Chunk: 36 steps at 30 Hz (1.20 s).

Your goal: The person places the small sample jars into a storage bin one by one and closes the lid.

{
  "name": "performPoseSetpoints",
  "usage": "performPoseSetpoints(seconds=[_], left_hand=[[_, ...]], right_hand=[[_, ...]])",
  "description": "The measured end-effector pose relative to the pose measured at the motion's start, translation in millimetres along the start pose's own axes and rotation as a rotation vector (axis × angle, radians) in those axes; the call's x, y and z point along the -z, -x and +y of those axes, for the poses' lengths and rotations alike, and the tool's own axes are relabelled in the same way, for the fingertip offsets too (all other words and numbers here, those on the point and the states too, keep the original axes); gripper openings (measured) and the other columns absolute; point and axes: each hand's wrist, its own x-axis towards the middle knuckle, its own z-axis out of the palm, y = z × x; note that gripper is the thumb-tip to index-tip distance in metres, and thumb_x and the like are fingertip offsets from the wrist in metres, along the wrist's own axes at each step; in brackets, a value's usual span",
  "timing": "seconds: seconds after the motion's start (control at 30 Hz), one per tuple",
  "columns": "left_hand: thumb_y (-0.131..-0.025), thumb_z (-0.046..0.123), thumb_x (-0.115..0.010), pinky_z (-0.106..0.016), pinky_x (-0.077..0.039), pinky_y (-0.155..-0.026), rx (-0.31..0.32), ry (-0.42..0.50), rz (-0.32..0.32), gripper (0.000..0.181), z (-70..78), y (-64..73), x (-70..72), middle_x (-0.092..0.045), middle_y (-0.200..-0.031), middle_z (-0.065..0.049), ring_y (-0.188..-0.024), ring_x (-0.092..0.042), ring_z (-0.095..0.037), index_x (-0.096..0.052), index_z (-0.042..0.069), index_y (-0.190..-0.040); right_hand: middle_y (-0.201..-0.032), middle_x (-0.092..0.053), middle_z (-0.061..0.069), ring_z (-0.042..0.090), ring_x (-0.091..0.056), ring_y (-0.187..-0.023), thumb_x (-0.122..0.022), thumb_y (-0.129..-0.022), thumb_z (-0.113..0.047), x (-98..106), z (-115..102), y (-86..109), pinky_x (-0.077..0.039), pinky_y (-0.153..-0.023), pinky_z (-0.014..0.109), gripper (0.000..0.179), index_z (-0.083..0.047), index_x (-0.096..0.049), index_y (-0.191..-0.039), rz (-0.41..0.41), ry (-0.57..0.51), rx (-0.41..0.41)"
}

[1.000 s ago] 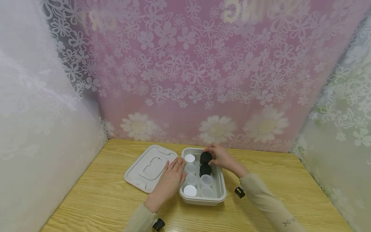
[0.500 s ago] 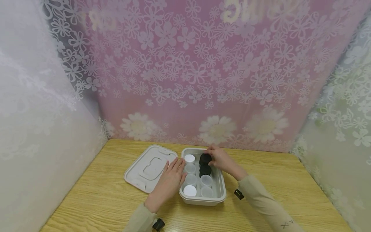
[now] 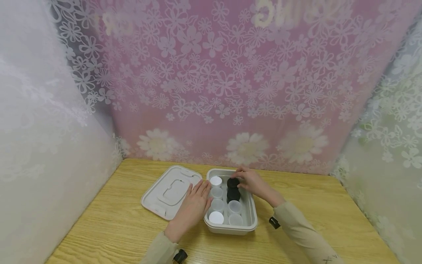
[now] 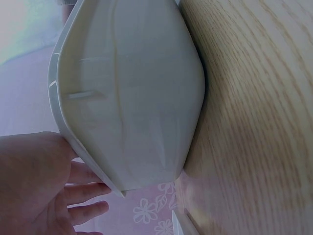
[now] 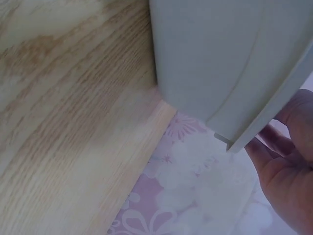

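Note:
A light grey plastic box (image 3: 230, 230) stands on the table, holding two columns of small round containers. My right hand (image 3: 254, 182) reaches over its back right rim, thumb and fingers pinching a round black container (image 3: 233, 182). Another black container (image 3: 233, 195) sits directly in front of that one. My left hand (image 3: 193, 205) lies with extended fingers along the left rim. In the left wrist view the left hand (image 4: 44, 183) touches the rim from outside. The box wall hides the fingertips of the right hand (image 5: 286, 161) in the right wrist view.
A light grey lid (image 3: 169, 190) lies flat on the wooden table (image 3: 108, 220), left of the box. Inside the box are white-topped containers (image 3: 215, 217) and several translucent ones (image 3: 234, 206). A pink floral curtain (image 3: 211, 91) hangs behind the table.
The pinched black container has shifted slightly lower and nearer the front, close against the other black one. My right hand moved slightly with it. The left hand stays where it was.

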Motion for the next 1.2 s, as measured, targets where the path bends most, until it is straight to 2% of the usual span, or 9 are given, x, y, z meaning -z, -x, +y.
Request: performPoseSetpoints(seconds=[0.23, 0.4, 0.57, 0.77, 0.97, 1.07, 1.2], left_hand=[[-0.105, 0.028, -0.056, -0.059, -0.036, -0.113, -0.002, -0.001, 0.005, 0.048, 0.8, 0.4, -0.2, -0.054, -0.147, -0.016, -0.140, -0.047, -0.035, -0.056, -0.001, -0.143], [-0.105, 0.028, -0.056, -0.059, -0.036, -0.114, 0.000, 0.000, 0.009, 0.048, 2.0, 1.1, -0.1, -0.054, -0.147, -0.015, -0.140, -0.046, -0.034, -0.056, -0.001, -0.143], [-0.104, 0.027, -0.057, -0.059, -0.036, -0.113, -0.002, 0.001, 0.018, 0.048, 2.2, 1.0, 0.0, -0.055, -0.146, -0.016, -0.139, -0.047, -0.034, -0.056, -0.001, -0.142], [-0.104, 0.028, -0.058, -0.059, -0.036, -0.113, -0.001, 0.014, 0.014, 0.048, 1.3, 1.2, -0.5, -0.055, -0.146, -0.016, -0.140, -0.047, -0.035, -0.056, -0.001, -0.142], [-0.103, 0.026, -0.059, -0.060, -0.036, -0.112, -0.013, 0.035, 0.012, 0.048, 0.7, 0.0, 0.2, -0.057, -0.144, -0.017, -0.138, -0.049, -0.036, -0.057, -0.003, -0.141], [-0.104, 0.028, -0.058, -0.060, -0.036, -0.113, -0.009, 0.064, 0.009, 0.047, -0.7, -2.0, 2.9, -0.057, -0.143, -0.018, -0.138, -0.048, -0.036, -0.058, -0.003, -0.140], [-0.105, 0.029, -0.056, -0.061, -0.034, -0.114, 0.009, 0.154, -0.006, 0.048, -4.4, -3.6, 8.1, -0.057, -0.143, -0.020, -0.139, -0.047, -0.037, -0.058, -0.004, -0.139]], right_hand=[[-0.099, -0.072, 0.005, 0.024, -0.069, -0.089, -0.084, -0.079, -0.002, -4, 3, 0.7, -0.057, -0.076, 0.036, 0.023, -0.009, -0.078, -0.101, -0.016, 0.083, 0.051], [-0.099, -0.074, 0.005, 0.025, -0.070, -0.092, -0.083, -0.080, -0.002, -6, 2, 3.4, -0.058, -0.079, 0.039, 0.022, -0.008, -0.078, -0.101, 0.013, 0.056, 0.053], [-0.105, -0.075, 0.006, 0.028, -0.071, -0.098, -0.078, -0.087, -0.004, -1, -1, 6.9, -0.059, -0.084, 0.042, 0.021, -0.008, -0.078, -0.107, 0.051, -0.107, -0.068], [-0.106, -0.075, 0.011, 0.028, -0.071, -0.095, -0.074, -0.091, -0.002, 9, -11, 11.9, -0.060, -0.082, 0.045, 0.022, -0.003, -0.076, -0.112, 0.173, -0.339, -0.191], [-0.105, -0.075, 0.012, 0.030, -0.073, -0.094, -0.073, -0.093, -0.008, 19, -20, 19.6, -0.061, -0.080, 0.043, 0.024, -0.004, -0.074, -0.117, 0.300, -0.437, -0.302], [-0.107, -0.074, 0.015, 0.029, -0.073, -0.094, -0.072, -0.095, -0.011, 25, -26, 22.4, -0.061, -0.080, 0.042, 0.026, -0.003, -0.073, -0.120, 0.339, -0.539, -0.342], [-0.112, -0.071, 0.022, 0.028, -0.073, -0.094, -0.069, -0.097, -0.012, 30, -36, 24.9, -0.061, -0.083, 0.043, 0.029, 0.001, -0.070, -0.123, 0.347, -0.748, -0.378]])
